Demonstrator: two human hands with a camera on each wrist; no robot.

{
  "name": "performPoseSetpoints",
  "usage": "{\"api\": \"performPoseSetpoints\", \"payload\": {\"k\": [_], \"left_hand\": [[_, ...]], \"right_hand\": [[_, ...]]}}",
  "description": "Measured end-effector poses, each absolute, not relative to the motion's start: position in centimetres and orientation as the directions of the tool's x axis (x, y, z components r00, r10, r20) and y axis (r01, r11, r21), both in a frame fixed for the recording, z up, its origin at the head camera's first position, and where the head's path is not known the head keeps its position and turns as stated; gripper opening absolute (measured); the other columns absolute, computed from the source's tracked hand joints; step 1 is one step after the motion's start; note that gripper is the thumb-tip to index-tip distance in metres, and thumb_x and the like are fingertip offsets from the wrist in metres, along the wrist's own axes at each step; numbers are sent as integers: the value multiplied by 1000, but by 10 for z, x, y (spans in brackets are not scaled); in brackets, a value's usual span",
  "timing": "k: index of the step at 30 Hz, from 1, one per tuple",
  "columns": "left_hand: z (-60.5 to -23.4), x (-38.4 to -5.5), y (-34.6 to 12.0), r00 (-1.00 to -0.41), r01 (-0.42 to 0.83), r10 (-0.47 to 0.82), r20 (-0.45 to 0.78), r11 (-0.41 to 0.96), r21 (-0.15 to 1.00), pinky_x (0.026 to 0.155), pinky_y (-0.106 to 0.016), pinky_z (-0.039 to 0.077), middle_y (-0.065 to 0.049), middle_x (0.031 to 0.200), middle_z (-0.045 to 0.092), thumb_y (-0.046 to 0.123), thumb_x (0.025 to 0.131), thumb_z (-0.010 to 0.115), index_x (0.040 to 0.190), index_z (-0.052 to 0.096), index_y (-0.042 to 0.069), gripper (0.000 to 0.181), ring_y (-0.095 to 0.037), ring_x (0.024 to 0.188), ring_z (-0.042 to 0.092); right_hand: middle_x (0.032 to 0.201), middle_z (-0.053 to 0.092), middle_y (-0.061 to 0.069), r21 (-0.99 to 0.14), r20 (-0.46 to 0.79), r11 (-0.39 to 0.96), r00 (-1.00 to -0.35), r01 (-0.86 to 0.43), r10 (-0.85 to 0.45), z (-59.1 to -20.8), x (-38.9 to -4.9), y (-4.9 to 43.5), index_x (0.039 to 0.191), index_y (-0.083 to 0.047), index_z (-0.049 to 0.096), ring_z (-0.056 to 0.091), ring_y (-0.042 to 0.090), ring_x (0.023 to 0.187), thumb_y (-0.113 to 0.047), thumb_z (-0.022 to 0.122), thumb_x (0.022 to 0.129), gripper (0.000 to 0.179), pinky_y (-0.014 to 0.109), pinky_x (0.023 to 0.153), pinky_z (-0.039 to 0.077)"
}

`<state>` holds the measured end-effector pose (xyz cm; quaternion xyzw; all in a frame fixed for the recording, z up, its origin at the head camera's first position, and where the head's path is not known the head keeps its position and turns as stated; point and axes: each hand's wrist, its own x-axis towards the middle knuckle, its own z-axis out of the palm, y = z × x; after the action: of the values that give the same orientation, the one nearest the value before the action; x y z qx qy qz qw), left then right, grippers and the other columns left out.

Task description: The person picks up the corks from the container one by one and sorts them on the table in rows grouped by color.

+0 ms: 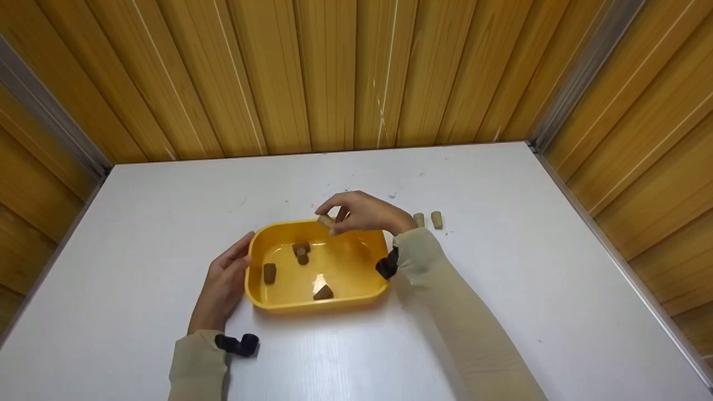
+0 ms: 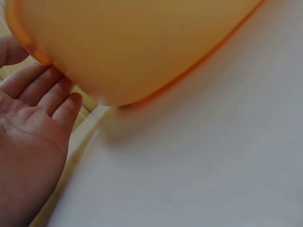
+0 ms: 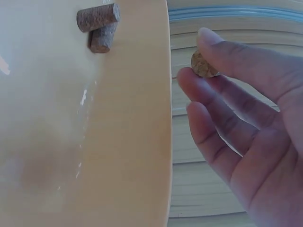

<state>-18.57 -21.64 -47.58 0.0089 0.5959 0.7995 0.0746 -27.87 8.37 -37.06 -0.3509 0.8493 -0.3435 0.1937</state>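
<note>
My right hand pinches a tan cork between thumb and fingers, above the far rim of a yellow plastic tub. In the right wrist view, the round speckled end of this cork shows between thumb and fingertips, beside the tub's wall. At the tub's left side, my left hand touches the rim. Its fingers look nearly straight against the outer wall in the left wrist view. Several brown corks lie inside the tub, one on the left and two together farther back.
Two more tan corks, one fully visible and another partly behind the right wrist, stand on the white table. Small dark crumbs dot the tabletop behind the tub. Wood-patterned panels enclose the back and sides.
</note>
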Motion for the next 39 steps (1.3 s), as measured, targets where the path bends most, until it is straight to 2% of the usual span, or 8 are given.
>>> {"api": "performPoseSetpoints", "payload": {"k": [6,13,18,27,35,39], "left_hand": [[-478,-186,-215,-990,-97,120,-67,-266,959,108,-17,37,-3,159,28,8,98,48,150,32,7,54,-15,145,28],[-480,-185,-217,-990,-89,129,-52,-298,950,108,-18,38,-6,159,27,4,98,45,150,31,5,53,-2,135,41],[-480,-185,-219,-989,-86,139,-47,-294,952,108,-18,38,-8,159,25,3,98,43,150,29,4,54,2,130,45],[-479,-186,-219,-988,-101,140,-63,-288,952,108,-18,37,-5,159,25,2,98,41,150,29,5,53,2,132,43],[-477,-184,-220,-988,-102,136,-68,-268,958,109,-17,37,-4,159,25,2,99,39,151,28,5,53,-10,142,32],[-477,-182,-222,-989,-93,138,-56,-278,956,109,-18,37,-6,159,24,3,99,41,151,28,4,53,-5,138,37]], "right_hand": [[132,59,2,-756,-67,504,-715,-419,-695,-370,-280,98,124,-17,64,66,19,95,-16,74,83,42,31,86,56],[126,61,1,-802,-37,469,-754,-369,-656,-373,-281,114,121,-16,65,66,17,92,-16,76,81,41,30,87,56],[129,60,1,-817,-27,467,-785,-339,-619,-374,-281,125,122,-13,64,67,18,95,-17,76,81,43,30,88,57],[122,62,5,-804,10,483,-820,-347,-572,-377,-280,152,125,-15,63,67,20,99,-14,74,83,43,34,89,57],[123,62,7,-815,46,468,-844,-341,-535,-381,-281,177,125,-13,63,66,22,99,-12,73,83,43,34,88,57],[122,61,8,-817,47,474,-856,-330,-515,-383,-281,187,125,-14,63,65,22,99,-13,74,83,44,31,86,56]]}}
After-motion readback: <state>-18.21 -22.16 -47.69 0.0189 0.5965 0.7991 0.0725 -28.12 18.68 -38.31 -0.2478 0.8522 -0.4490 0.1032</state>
